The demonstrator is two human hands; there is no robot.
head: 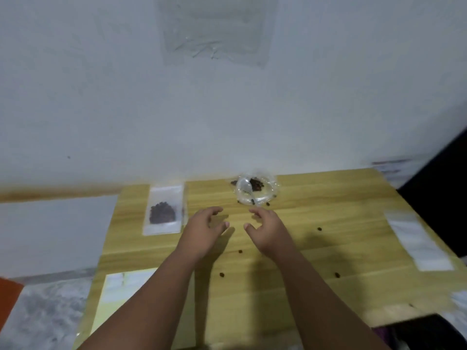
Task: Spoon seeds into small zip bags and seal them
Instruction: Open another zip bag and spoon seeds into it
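Observation:
A small zip bag (163,210) holding dark seeds lies flat at the table's back left. A clear plastic dish (257,190) with dark seeds and a clear spoon (246,188) in it stands at the back middle. My left hand (203,231) and my right hand (266,229) hover side by side just in front of the dish, fingers loosely spread, holding nothing. Empty zip bags (417,238) lie at the right edge. Several loose seeds, such as one seed (240,251), are scattered on the wood.
The wooden table (328,299) stands against a white wall. A pale sheet with more plastic bags (126,286) lies at the front left. A dark object (444,188) stands to the right of the table. Grey floor shows at the left.

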